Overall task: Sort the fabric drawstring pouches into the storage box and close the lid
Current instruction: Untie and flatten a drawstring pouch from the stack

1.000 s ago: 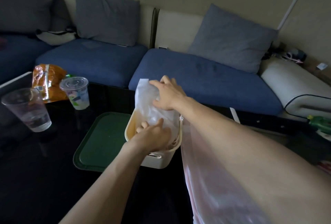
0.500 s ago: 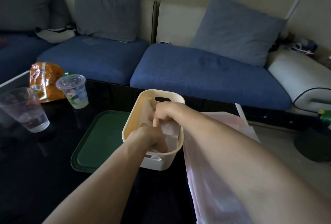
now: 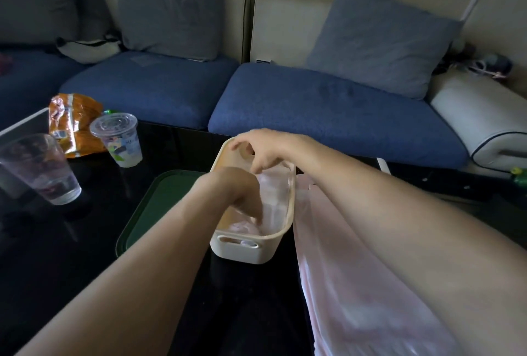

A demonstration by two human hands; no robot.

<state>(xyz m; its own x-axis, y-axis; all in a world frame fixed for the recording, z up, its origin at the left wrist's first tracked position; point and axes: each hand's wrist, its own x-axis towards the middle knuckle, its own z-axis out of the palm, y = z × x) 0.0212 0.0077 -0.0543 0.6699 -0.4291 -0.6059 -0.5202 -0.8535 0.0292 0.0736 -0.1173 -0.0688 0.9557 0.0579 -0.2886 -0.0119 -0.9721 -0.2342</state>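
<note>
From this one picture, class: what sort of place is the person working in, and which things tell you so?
Most likely a home living room: a blue sofa with loose cushions, and a low black table bearing plastic cups and a snack bag.

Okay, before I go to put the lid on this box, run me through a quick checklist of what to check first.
1. Pouch fully below the storage box rim: ok, the pale pouch lies inside.
2. Left hand out of the box: not ok, its fingers reach inside, pressing the pouch.
3. Right hand free: cannot tell, it hovers over the far end with fingers curled down.
4. Green lid within reach: ok, flat on the table beside the box's left side.
5. Pink plastic bag clear of the rim: cannot tell, it lies close against the box's right side.
6. More pouches left to sort: cannot tell.
</note>
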